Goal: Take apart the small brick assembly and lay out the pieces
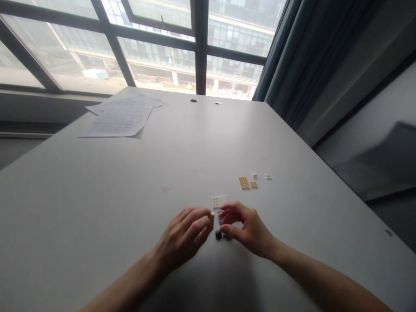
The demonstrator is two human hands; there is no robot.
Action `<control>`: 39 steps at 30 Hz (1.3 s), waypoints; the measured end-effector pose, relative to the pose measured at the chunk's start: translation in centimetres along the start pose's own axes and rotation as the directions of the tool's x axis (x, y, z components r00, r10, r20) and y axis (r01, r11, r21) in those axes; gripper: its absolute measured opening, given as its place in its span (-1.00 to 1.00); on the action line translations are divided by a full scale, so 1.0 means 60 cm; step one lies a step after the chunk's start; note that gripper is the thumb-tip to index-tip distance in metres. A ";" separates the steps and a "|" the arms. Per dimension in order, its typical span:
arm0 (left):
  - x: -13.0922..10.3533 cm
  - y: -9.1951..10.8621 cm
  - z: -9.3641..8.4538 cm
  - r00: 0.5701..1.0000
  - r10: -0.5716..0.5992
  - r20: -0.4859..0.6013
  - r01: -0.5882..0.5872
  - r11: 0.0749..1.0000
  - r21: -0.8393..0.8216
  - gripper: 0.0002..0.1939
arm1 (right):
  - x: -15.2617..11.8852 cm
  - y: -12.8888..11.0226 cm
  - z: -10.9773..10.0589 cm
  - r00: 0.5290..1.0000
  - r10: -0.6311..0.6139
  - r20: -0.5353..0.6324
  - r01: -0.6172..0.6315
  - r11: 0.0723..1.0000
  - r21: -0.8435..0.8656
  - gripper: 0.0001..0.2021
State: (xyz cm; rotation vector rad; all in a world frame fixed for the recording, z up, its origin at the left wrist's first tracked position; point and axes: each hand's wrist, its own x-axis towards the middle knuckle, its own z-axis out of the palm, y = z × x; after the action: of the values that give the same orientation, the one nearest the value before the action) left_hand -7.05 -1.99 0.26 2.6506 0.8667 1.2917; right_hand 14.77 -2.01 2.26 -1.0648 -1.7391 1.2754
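My left hand [186,234] is closed around a tan toy building brick [211,220], which shows at its fingertips. Just to the right, my right hand [243,227] is curved with thumb and fingers apart. A grey brick piece [220,217] lies at its fingertips, partly covered; I see no clear grip on it. Below the fingertips is a small black brick [218,235], and a dark grey piece [227,237] sits partly under my right thumb. A white plate with studs along its left side [220,201] rests just beyond both hands.
Farther right lie a larger tan studded plate [244,183], a smaller tan plate [254,185] and two small white pieces [255,176] [268,177]. Paper sheets [120,117] cover the white table's [113,195] far left corner. A dark curtain [286,65] hangs at the right.
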 end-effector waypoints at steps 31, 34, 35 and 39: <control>-0.008 -0.037 -0.006 0.985 -0.088 -0.145 0.109 0.983 0.145 -0.81 | 0.036 0.110 -0.212 0.896 0.069 -0.439 -0.340 0.744 -0.576 -0.65; -0.009 -0.038 -0.006 0.987 -0.097 -0.129 0.115 0.984 0.138 -0.83 | 0.035 0.110 -0.212 0.882 0.071 -0.465 -0.355 0.750 -0.558 -0.64; -0.010 -0.038 -0.006 0.987 -0.099 -0.125 0.116 0.984 0.138 -0.82 | 0.034 0.108 -0.211 0.873 0.064 -0.484 -0.360 0.754 -0.550 -0.63; -0.010 -0.038 -0.005 0.987 -0.109 -0.116 0.124 0.983 0.138 -0.82 | 0.030 0.079 -0.186 0.856 -0.060 -0.514 -0.288 0.770 -0.569 -0.66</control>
State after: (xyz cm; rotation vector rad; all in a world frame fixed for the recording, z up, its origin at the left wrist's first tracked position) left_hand -8.59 -0.40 -0.64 2.6089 1.1550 1.4053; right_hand 24.99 4.54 0.62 -1.7368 -1.7099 0.3584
